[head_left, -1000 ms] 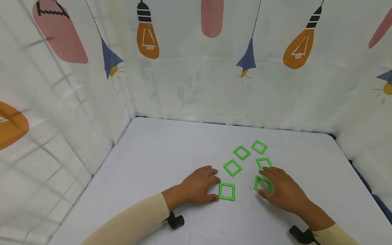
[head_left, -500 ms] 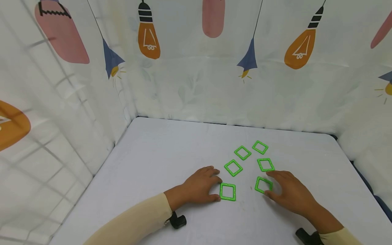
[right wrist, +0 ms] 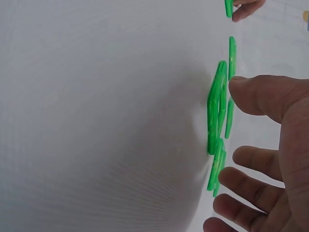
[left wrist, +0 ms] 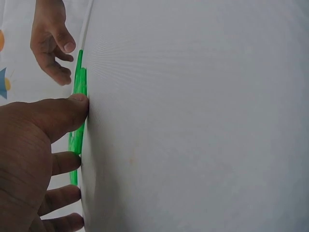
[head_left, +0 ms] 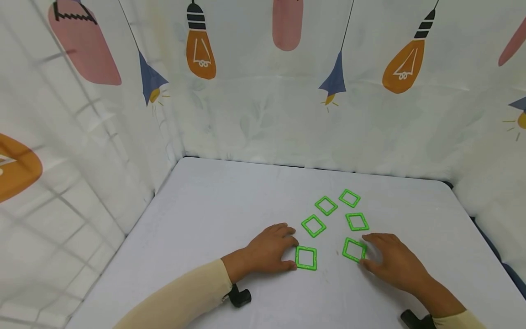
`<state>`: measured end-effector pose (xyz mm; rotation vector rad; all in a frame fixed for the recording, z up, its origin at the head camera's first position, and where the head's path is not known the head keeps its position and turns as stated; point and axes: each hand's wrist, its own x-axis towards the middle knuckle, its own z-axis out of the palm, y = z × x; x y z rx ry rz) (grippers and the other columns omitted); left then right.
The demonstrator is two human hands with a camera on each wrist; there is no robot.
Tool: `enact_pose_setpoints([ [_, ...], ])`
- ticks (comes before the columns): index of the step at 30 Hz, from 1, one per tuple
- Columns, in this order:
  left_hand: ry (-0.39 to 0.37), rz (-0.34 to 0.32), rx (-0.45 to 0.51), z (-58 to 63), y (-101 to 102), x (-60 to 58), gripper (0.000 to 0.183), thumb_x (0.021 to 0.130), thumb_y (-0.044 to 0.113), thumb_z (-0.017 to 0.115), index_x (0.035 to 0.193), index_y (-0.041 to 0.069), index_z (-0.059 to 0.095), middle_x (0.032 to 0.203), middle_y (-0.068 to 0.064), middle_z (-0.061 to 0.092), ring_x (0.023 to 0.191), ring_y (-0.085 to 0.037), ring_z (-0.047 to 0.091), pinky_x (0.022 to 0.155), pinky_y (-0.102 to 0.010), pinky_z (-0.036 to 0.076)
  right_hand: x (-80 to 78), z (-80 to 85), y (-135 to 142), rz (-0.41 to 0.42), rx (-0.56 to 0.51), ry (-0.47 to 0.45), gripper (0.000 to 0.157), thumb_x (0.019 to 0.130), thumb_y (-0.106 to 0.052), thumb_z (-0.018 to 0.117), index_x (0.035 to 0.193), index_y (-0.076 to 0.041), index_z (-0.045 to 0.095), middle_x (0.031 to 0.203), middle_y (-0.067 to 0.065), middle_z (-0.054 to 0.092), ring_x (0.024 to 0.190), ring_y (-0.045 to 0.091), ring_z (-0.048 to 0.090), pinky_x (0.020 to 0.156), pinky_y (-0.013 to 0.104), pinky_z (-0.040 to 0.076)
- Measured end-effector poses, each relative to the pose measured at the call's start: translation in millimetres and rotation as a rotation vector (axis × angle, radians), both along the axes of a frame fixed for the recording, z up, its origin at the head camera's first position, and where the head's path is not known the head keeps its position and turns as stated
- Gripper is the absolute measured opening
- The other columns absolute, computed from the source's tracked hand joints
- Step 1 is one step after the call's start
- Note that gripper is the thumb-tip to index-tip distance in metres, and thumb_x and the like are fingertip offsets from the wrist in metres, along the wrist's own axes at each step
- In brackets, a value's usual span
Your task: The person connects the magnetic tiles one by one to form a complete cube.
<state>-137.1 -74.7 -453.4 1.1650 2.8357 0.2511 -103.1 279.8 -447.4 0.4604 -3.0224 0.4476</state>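
Several flat green square frames with open middles lie on the white table in two columns. My left hand (head_left: pixel 269 249), fingers spread, rests beside the nearest left square frame (head_left: pixel 316 259); its thumb and index finger touch that frame's left corners. In the left wrist view the thumb (left wrist: pixel 70 113) is against green edges. My right hand (head_left: pixel 396 260), relaxed and holding nothing, hovers at the right side of the nearest right square frame (head_left: pixel 356 241), its thumb tip close to a corner. Whether that thumb touches is unclear. In the right wrist view the fingers (right wrist: pixel 251 183) are spread apart.
Farther back lie a left square frame (head_left: pixel 320 221), another square frame (head_left: pixel 332 202), the farthest square frame (head_left: pixel 353 193) and a right square frame (head_left: pixel 360 229). A printed curtain (head_left: pixel 263 114) walls in the table (head_left: pixel 230 192) behind and at the sides.
My right hand has drawn back to the right and toward me, uncovering the two right-hand square frames. The left hand and the square frames have stayed in place.
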Motion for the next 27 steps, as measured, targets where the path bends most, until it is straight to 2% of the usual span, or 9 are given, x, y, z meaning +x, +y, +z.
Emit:
enact_pose_setpoints([
  [9, 0.017, -0.005, 0.000, -3.8, 0.2, -0.2, 0.051, 0.091, 0.056, 0.071, 0.130, 0.023, 0.066, 0.148, -0.003, 0.052, 0.143, -0.028, 0.041, 0.117, -0.040, 0.032, -0.1, -6.4, 0.9, -0.002, 0.007, -0.007, 0.061, 0.077, -0.036, 0.090, 0.125, -0.005, 0.070, 0.131, 0.015, 0.061, 0.125, 0.041, 0.049, 0.101, 0.061, 0.043],
  [18, 0.002, 0.007, -0.009, -2.2, 0.9, 0.0, 0.051, 0.091, 0.056, 0.072, 0.131, 0.024, 0.066, 0.148, -0.002, 0.052, 0.144, -0.027, 0.040, 0.118, -0.039, 0.031, -0.5, -10.4, -0.2, -0.012, 0.026, -0.033, 0.062, 0.076, -0.037, 0.090, 0.125, -0.003, 0.071, 0.131, 0.018, 0.060, 0.126, 0.043, 0.047, 0.101, 0.062, 0.043],
  [27, 0.000, 0.009, -0.018, -0.3, 1.7, 0.8, 0.051, 0.092, 0.055, 0.071, 0.132, 0.023, 0.065, 0.149, -0.002, 0.051, 0.144, -0.027, 0.040, 0.118, -0.040, 0.031, -0.2, -9.6, 0.5, -0.004, -0.010, -0.015, 0.059, 0.075, -0.037, 0.091, 0.120, -0.004, 0.071, 0.130, 0.019, 0.060, 0.124, 0.043, 0.047, 0.099, 0.063, 0.044],
])
